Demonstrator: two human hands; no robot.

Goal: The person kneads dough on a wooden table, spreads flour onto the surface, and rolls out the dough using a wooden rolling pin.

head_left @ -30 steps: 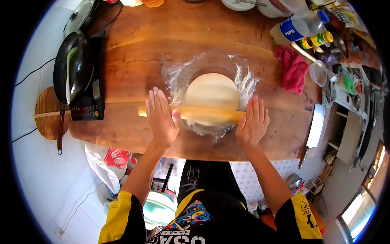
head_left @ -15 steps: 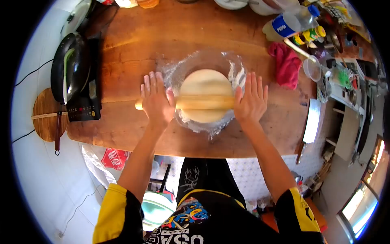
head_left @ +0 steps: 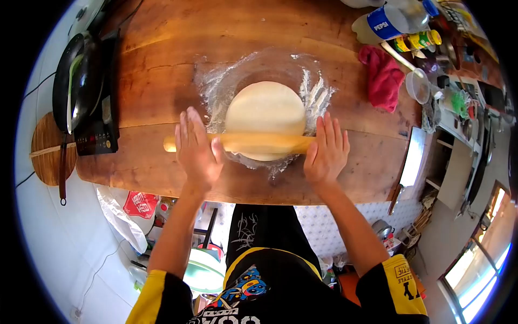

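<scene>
A round, flat sheet of dough (head_left: 265, 107) lies on the floured wooden table in front of me. Across its near part rests a wooden rolling pin (head_left: 259, 142), roughly level from left to right. My left hand (head_left: 197, 154) lies flat over the pin's left end, palm down with fingers stretched forward. On the right end, my right hand (head_left: 327, 154) presses with its palm, fingers straight and slightly spread. Neither hand wraps round the pin. White flour (head_left: 317, 94) is scattered around the dough, thickest at its right and left sides.
At the left stands a black wok (head_left: 81, 81) on an induction cooker (head_left: 97, 141), beside a round wooden board (head_left: 47, 154). A red cloth (head_left: 382, 78), a Pepsi bottle (head_left: 386, 24) and a plastic cup (head_left: 418, 86) are at the right. A cleaver (head_left: 413, 156) lies along the right edge.
The rolling pin and both hands have moved toward me over the dough, closer to its near edge. My view has shifted slightly.
</scene>
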